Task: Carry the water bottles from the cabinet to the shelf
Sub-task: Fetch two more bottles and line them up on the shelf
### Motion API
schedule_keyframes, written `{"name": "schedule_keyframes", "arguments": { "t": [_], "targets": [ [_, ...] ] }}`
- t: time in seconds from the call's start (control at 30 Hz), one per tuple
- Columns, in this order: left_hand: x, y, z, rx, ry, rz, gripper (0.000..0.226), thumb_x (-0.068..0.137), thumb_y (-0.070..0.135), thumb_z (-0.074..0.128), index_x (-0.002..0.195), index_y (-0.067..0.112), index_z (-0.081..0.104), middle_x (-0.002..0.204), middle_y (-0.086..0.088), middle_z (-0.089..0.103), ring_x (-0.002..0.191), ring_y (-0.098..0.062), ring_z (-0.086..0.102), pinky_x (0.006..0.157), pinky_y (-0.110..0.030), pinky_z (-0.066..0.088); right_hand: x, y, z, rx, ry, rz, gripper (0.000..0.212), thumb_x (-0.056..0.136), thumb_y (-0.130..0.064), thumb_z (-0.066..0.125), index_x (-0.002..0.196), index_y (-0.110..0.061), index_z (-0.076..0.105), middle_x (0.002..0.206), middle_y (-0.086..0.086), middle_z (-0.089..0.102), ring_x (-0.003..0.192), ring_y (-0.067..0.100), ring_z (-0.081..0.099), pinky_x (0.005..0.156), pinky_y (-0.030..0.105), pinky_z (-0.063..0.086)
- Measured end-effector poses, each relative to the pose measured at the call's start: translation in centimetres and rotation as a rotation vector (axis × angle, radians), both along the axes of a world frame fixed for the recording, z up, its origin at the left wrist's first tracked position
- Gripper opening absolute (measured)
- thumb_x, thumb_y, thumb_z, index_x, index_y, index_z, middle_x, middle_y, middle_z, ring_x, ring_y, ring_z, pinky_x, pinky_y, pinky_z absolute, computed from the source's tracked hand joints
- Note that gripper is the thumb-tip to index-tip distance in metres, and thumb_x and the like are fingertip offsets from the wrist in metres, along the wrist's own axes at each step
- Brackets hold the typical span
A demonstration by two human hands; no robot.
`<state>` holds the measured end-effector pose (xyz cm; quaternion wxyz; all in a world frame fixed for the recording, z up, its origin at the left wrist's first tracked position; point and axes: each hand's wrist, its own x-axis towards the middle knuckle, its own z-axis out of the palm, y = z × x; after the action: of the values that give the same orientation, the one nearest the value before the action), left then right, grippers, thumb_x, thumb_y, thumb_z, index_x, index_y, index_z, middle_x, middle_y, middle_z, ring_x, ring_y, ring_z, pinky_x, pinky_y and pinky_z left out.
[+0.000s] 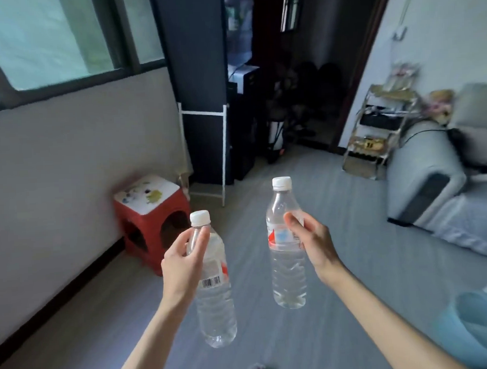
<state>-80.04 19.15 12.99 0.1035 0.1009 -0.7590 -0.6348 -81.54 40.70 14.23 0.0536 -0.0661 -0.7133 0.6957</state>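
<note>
1. Left hand (184,266) grips the left bottle (213,291) high up: thumb and fingers curled round the neck and shoulder just under the white cap. Most of the body hangs below the fingers, long axis near upright with the base tipped slightly toward the person.
2. Right hand (313,244) grips the right bottle (287,255) at the label band, fingers wrapped from the right side. Cap and shoulder stand above the fingers, lower body below them; axis close to vertical.
3. Both bottles are in the air over the grey floor (336,236), apart from each other, touching nothing but the hands.
4. A metal rack (379,131) stands ahead and to the right of the right-hand fingers, beside the sofa (431,176) (probably the target shelf; I cannot confirm this).
5. Judgement: carry phase, mid-transit. If that rack is the goal, the right hand is nearer; bottles already upright for setting down.
</note>
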Motion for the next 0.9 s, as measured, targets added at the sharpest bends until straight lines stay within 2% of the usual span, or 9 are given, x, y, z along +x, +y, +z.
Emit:
{"name": "schedule_keyframes", "arguments": {
  "t": [0.07,0.2,0.3,0.37,0.47,0.6,0.67,0.77,0.9],
  "targets": [
    [-5.0,2.8,0.1,0.004,0.012,-0.053,0.016,0.082,0.045,0.058,0.085,0.032,0.067,0.082,0.002,0.069,0.078,-0.012,0.063,0.069,-0.030,0.049,-3.6,3.3,0.1,0.015,0.002,-0.055,0.013,0.085,-0.028,0.061,0.083,-0.015,0.064,0.061,-0.011,0.060,0.053,-0.004,0.056,0.050,0.009,0.042],
    [-15.2,9.0,1.1,-0.035,0.039,-0.172,0.019,0.082,0.047,0.058,0.078,0.029,0.065,0.079,-0.001,0.068,0.076,-0.015,0.061,0.071,-0.035,0.048,-10.4,10.1,0.8,0.033,-0.004,-0.198,0.014,0.085,-0.028,0.062,0.078,-0.016,0.062,0.058,-0.013,0.058,0.052,-0.001,0.054,0.049,0.010,0.041],
    [-21.4,13.9,2.0,-0.038,0.043,-0.251,0.014,0.082,0.049,0.058,0.074,0.040,0.064,0.082,0.008,0.069,0.086,-0.013,0.064,0.081,-0.036,0.050,-14.1,14.6,1.2,0.051,0.000,-0.289,0.024,0.084,-0.033,0.062,0.074,-0.012,0.059,0.064,-0.004,0.052,0.057,0.005,0.049,0.049,0.012,0.039],
    [-25.3,17.4,2.1,-0.043,0.037,-0.312,0.013,0.080,0.053,0.058,0.072,0.045,0.064,0.082,0.008,0.070,0.087,-0.013,0.065,0.082,-0.036,0.051,-16.6,17.9,1.2,0.034,-0.009,-0.354,0.022,0.084,-0.032,0.062,0.073,-0.013,0.059,0.063,-0.004,0.052,0.055,0.003,0.051,0.049,0.011,0.040],
    [-30.0,22.7,2.1,-0.063,0.032,-0.409,0.027,0.077,0.060,0.055,0.075,0.035,0.065,0.081,-0.001,0.069,0.084,-0.020,0.066,0.080,-0.043,0.052,-19.7,22.5,0.9,-0.005,-0.020,-0.440,0.021,0.084,-0.027,0.063,0.069,-0.015,0.056,0.055,-0.011,0.051,0.046,-0.002,0.051,0.045,0.008,0.038],
    [-36.2,30.0,1.5,-0.101,0.059,-0.496,0.048,0.074,0.064,0.050,0.081,0.018,0.062,0.083,-0.011,0.067,0.081,-0.026,0.064,0.074,-0.039,0.052,-25.0,29.1,0.0,-0.013,-0.038,-0.522,0.025,0.081,-0.034,0.065,0.072,-0.012,0.055,0.066,-0.002,0.051,0.055,0.003,0.050,0.050,0.010,0.040],
    [-39.6,34.0,1.2,-0.135,0.075,-0.521,0.049,0.074,0.063,0.049,0.079,0.016,0.060,0.082,-0.012,0.066,0.076,-0.025,0.062,0.067,-0.031,0.048,-28.1,32.8,-0.5,-0.004,-0.054,-0.532,0.027,0.080,-0.036,0.065,0.074,-0.012,0.057,0.070,0.000,0.054,0.061,0.007,0.053,0.056,0.014,0.042],
    [-44.9,40.1,1.1,-0.144,0.091,-0.531,0.048,0.075,0.063,0.049,0.069,0.015,0.055,0.072,-0.011,0.061,0.064,-0.018,0.055,0.063,-0.030,0.044,-32.7,38.4,-0.6,0.013,-0.048,-0.510,0.033,0.079,-0.041,0.067,0.074,-0.010,0.055,0.070,0.000,0.053,0.066,0.012,0.052,0.062,0.023,0.041],
    [-52.0,47.9,1.9,-0.154,0.099,-0.522,0.055,0.076,0.062,0.049,0.070,0.008,0.051,0.065,-0.009,0.053,0.060,-0.013,0.049,0.061,-0.032,0.042,-39.2,46.1,0.7,0.042,-0.030,-0.511,0.024,0.081,-0.037,0.065,0.065,-0.022,0.056,0.063,-0.010,0.054,0.062,0.007,0.053,0.056,0.014,0.041]
  ]
}}
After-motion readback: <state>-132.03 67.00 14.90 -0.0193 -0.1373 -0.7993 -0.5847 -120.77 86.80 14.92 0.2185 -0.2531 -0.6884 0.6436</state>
